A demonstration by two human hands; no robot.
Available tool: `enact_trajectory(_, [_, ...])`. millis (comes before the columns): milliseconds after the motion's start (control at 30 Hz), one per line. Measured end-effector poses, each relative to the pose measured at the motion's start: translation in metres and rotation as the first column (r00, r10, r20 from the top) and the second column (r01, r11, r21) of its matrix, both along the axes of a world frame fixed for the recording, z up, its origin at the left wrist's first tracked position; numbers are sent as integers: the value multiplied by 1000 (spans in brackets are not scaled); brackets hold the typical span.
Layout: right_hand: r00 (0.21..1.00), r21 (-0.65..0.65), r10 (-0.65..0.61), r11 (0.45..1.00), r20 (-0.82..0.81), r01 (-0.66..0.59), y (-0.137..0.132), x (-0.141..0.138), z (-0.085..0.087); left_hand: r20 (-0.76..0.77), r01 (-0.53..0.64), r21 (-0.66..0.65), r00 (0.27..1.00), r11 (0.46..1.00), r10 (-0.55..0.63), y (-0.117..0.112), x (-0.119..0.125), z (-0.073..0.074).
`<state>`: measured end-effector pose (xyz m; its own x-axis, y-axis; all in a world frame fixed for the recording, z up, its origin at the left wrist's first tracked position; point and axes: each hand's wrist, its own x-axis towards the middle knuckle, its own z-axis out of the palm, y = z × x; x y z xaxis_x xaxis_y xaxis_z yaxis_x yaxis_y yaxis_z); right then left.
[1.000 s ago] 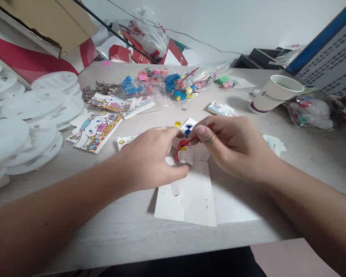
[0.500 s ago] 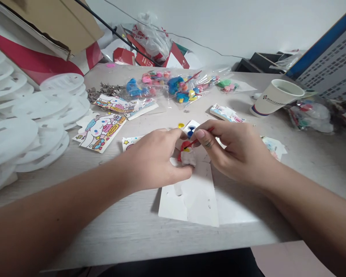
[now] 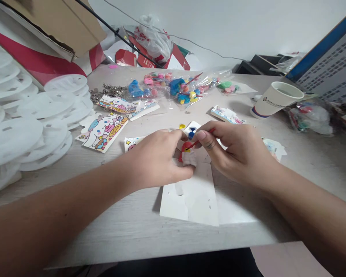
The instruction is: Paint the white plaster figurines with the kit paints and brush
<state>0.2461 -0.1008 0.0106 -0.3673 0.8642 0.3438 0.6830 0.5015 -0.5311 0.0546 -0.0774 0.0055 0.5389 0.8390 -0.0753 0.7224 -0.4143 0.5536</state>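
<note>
Between the thumb and fingers of my left hand (image 3: 158,159) is a small figurine (image 3: 189,158), part red and yellow, the rest bare white. My right hand (image 3: 236,152) pinches a thin red paintbrush (image 3: 200,143), its dark tip touching the yellow part of the figurine. Under both hands lies a white card (image 3: 190,204) with small holes and a cut-out. Just behind the figurine stands a small pot of blue paint (image 3: 192,132). Beside it is a little yellow paint pot (image 3: 182,126).
Stacked white plastic discs (image 3: 14,134) crowd the left. Cartoon cards (image 3: 105,132) lie near them. Bags of coloured paint pots and figures (image 3: 184,90) sit at the back. A paper cup (image 3: 276,100) of liquid stands at the right, beside another plastic bag (image 3: 311,117).
The whole view has shifted slightly. Both hands keep their hold on the figurine and the paintbrush, with the brush tip still on the yellow part.
</note>
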Motion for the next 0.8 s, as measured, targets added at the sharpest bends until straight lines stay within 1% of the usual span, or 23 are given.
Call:
enact_trajectory(233, [1000, -28, -6, 1000, 17, 7, -1, 1, 0, 11, -5, -7, 1000, 1000, 5, 0, 0, 0])
enact_trajectory(467, [1000, -6, 5, 1000, 2, -5, -1, 1, 1, 3, 1, 1, 1000, 1000, -1, 0, 0, 0])
enact_trajectory(667, [996, 37, -84, 996, 14, 83, -2, 3, 4, 11, 4, 20, 1000, 1000, -4, 0, -1, -1])
enact_trajectory(800, [998, 3, -68, 998, -18, 68, -1, 4, 3, 8, 3, 16, 1000, 1000, -3, 0, -1, 0])
